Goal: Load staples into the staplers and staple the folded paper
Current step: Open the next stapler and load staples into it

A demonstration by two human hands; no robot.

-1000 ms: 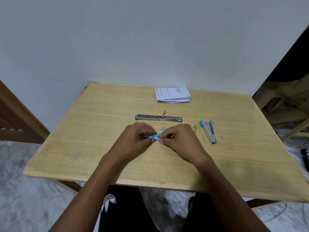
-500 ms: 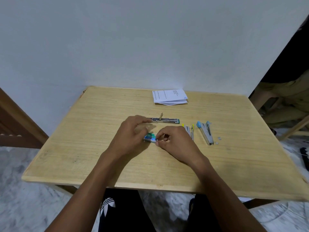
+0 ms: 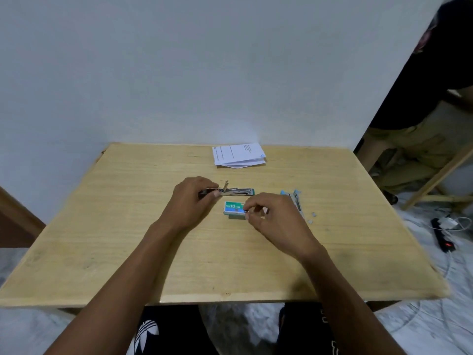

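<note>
Head view: left hand (image 3: 190, 198) pinches the opened stapler (image 3: 236, 192); right hand (image 3: 272, 217) fingertips grip the staple box (image 3: 234, 208).

Bare forearms, no sleeves; black trousers (image 3: 163, 331) with white trefoil logo (image 3: 147, 333)

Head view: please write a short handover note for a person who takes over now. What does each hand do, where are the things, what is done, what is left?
Left hand: pinching the near end of the opened green stapler, which lies flat on the wooden table.
Right hand: fingertips at the right end of the green staple box, which lies on the table; whether staples are held cannot be told.
Blue stapler: open, right of that hand, loose bits beside it.
Folded paper: at the far edge, untouched.
Done: staplers opened.
Left: load staples, close, staple paper.
</note>
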